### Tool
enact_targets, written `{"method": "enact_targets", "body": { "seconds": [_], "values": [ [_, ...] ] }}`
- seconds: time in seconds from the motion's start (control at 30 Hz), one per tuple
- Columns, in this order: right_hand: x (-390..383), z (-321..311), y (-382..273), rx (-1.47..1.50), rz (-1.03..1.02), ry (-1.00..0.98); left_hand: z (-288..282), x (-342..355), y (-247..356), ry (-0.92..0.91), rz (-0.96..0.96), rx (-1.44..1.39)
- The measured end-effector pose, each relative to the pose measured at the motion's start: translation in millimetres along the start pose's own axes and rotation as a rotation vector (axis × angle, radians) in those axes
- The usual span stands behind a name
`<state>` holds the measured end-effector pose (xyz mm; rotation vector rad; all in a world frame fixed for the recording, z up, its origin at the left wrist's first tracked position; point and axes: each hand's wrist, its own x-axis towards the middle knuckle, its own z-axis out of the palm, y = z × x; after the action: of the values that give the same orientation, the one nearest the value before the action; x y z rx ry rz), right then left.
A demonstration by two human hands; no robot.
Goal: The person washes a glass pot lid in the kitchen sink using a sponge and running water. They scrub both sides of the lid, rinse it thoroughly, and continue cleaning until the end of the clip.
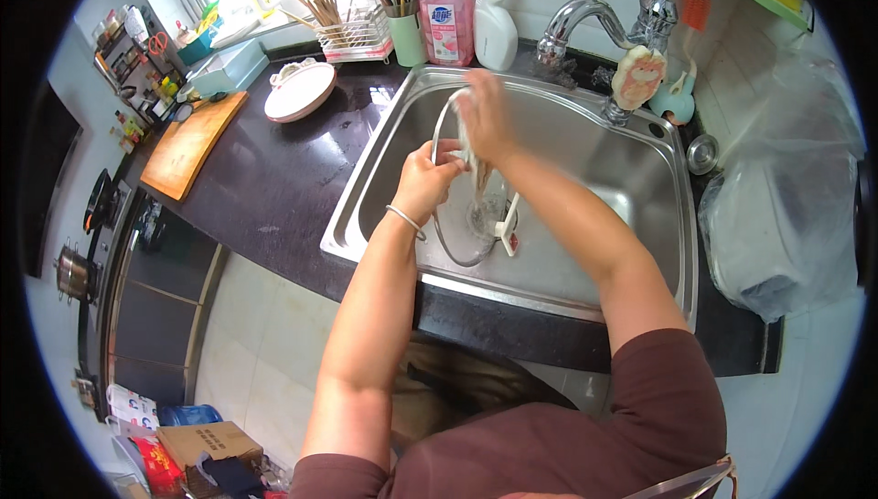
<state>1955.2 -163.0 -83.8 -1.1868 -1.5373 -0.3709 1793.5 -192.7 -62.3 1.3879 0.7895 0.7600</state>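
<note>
My left hand grips a round, thin-rimmed clear piece that looks like a glass lid, tilted up on edge over the sink. My right hand, smeared by motion, is at the lid's upper part with a whitish cloth against its palm side. The cloth hangs down between both hands. Below them, a white-handled tool with a red spot lies in the basin; its kind is unclear. Part of the lid is hidden by my left fingers and the cloth.
A chrome faucet rises behind the sink. Along the back stand a white spray bottle, a pink pump bottle and a green utensil cup. Leftward are a bowl and a cutting board. A plastic-covered appliance stands right.
</note>
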Motion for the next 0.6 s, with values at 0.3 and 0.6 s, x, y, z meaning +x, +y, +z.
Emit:
{"method": "enact_targets", "body": {
  "seconds": [0.3, 0.6],
  "values": [
    [-22, 32, 13, -0.066, 0.631, 0.021, -5, 9, -7, 0.167, -0.013, -0.107],
    [-110, 8, -47, 0.180, 0.525, -0.377, -17, 17, -19, 0.351, -0.063, -0.270]
  ]
}}
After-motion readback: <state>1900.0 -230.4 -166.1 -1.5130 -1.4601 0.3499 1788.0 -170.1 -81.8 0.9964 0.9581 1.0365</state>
